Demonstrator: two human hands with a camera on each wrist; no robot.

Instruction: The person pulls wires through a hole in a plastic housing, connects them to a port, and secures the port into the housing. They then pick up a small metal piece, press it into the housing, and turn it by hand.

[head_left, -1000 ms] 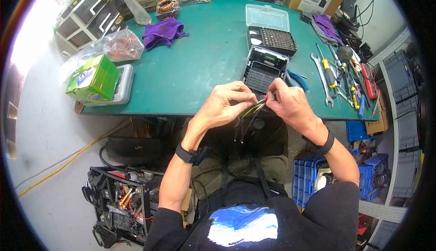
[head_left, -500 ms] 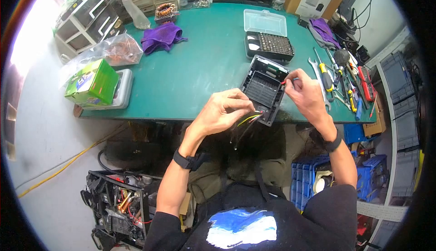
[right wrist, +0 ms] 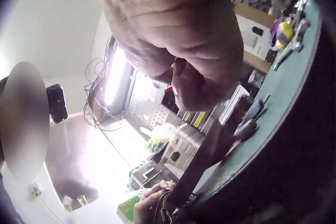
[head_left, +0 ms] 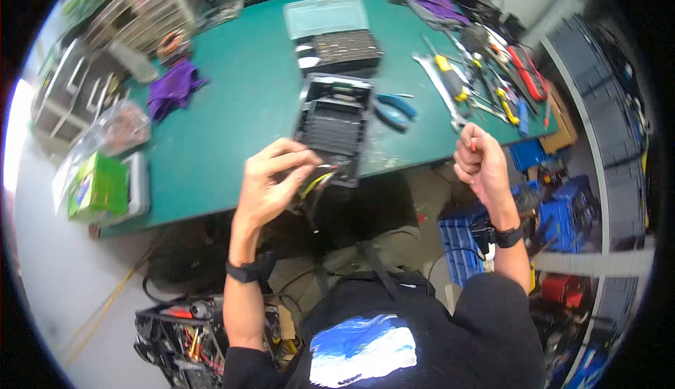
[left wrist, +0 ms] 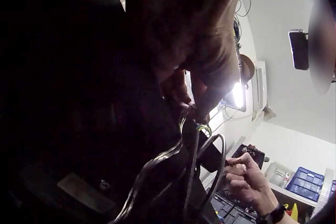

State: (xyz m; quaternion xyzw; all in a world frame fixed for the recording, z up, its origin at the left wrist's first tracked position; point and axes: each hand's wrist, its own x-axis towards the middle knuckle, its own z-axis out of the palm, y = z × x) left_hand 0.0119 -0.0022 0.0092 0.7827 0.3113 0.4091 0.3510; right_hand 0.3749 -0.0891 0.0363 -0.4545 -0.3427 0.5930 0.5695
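In the head view, my left hand (head_left: 266, 183) pinches a bundle of thin wires (head_left: 318, 182), one of them yellow-green, by the near end of a black plastic housing (head_left: 333, 127). Loose cable ends (left wrist: 197, 166) hang below the fingers in the left wrist view. My right hand (head_left: 484, 165) is off to the right, past the table's front edge, with its fingers curled. Between its thumb and fingers shows a small red piece (head_left: 472, 147), too small to identify. The housing lies open side up and juts over the table edge.
Blue-handled pliers (head_left: 395, 112) lie right of the housing, and an open bit case (head_left: 344, 50) stands behind it. A wrench (head_left: 440, 92), screwdrivers and other tools spread to the right. At left are a purple cloth (head_left: 171, 91) and a green box (head_left: 100, 188). Blue crates (head_left: 460, 248) stand below.
My right hand has left the wires and moved right with the small red piece. My left hand stays at the wires. The head view has swung right, shifting the table leftward.
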